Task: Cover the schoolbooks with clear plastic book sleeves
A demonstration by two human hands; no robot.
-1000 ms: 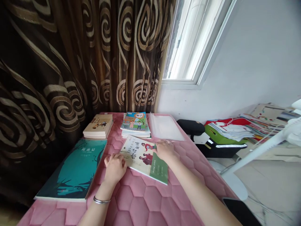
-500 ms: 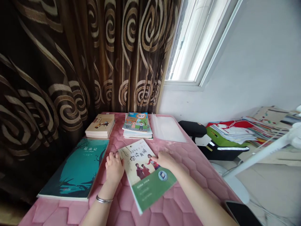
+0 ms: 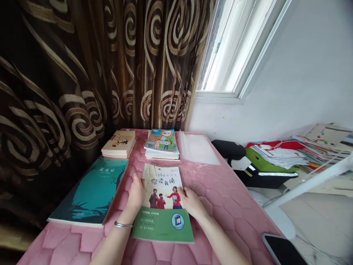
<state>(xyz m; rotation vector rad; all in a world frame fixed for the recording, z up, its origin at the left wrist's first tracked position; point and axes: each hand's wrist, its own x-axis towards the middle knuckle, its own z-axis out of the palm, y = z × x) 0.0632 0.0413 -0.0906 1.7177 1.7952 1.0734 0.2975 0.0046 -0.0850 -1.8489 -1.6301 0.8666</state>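
Note:
A book with a cream and green cover (image 3: pixel 162 191) lies upright to my view on the pink padded table cover, showing three children and Chinese lettering. My left hand (image 3: pixel 136 192) is closed on its left edge; a silver bangle circles that wrist. At the opposite edge, my right hand (image 3: pixel 192 202) grips the book, its fingertips partly hidden by the hand. Left of my left hand lies a large teal book (image 3: pixel 95 191). Beyond the held book is a stack topped by a maths textbook (image 3: pixel 162 141).
A stack of tan books (image 3: pixel 119 144) sits at the back left, and clear plastic sleeves (image 3: pixel 198 148) lie at the back right. A phone (image 3: pixel 284 250) is at the near right edge. Past it stand a white lamp (image 3: pixel 311 184) and a green-black box (image 3: pixel 270 173) with papers.
The book has turned from a slant to straight, its lower end swinging left. My right hand moved slightly down from the cover to the right edge.

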